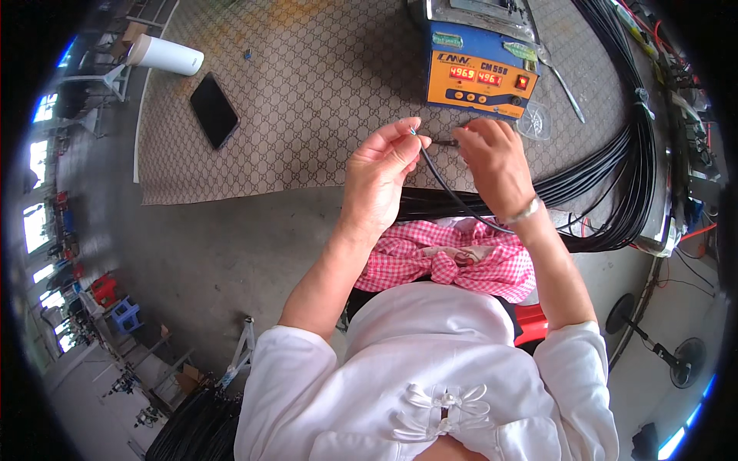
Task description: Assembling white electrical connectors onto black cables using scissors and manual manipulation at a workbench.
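Note:
My left hand (pixel 375 173) is raised just past the table's near edge side, thumb and fingertips pinching the end of a black cable (pixel 442 178). A few thin light strands show at the fingertips. From there the cable curves down and right, passing under my right wrist. My right hand (pixel 498 163) is closed, its fingers curled around a thin dark piece (pixel 443 142) that reaches toward the left fingertips; its kind is too small to make out. Behind my right hand stands an orange and blue control box (pixel 480 81) with lit red digits.
A thick bundle of black cables (pixel 638 165) runs along the table's right side and near edge. A clear plastic dish (pixel 536 121) and a slim metal tool (pixel 567 88) lie beside the box. On the left are a black phone (pixel 214 112) and a white tumbler (pixel 167 56).

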{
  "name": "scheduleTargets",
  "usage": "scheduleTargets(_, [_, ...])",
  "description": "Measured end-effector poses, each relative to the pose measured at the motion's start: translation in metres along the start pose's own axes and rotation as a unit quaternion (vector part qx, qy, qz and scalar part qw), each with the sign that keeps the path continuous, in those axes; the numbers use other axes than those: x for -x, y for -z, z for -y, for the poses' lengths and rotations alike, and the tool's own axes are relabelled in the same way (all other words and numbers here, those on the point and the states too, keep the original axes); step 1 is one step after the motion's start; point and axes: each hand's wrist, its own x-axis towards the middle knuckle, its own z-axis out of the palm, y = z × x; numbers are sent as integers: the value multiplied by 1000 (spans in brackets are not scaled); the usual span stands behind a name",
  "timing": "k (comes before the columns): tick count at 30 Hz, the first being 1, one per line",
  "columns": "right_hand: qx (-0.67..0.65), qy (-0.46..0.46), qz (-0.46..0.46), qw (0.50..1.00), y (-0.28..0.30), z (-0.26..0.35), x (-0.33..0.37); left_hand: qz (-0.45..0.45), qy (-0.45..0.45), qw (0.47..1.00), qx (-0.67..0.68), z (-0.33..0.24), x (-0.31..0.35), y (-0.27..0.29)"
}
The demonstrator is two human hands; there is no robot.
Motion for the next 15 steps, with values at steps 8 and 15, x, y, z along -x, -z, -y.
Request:
scheduleTargets(8, [-632,-298,49,713,-2,39,9,5,26,998,63,-1,-1,-4])
scheduleTargets(15, [-705,-349,60,614,8,28,10,53,51,994,83,-8,-1,-9])
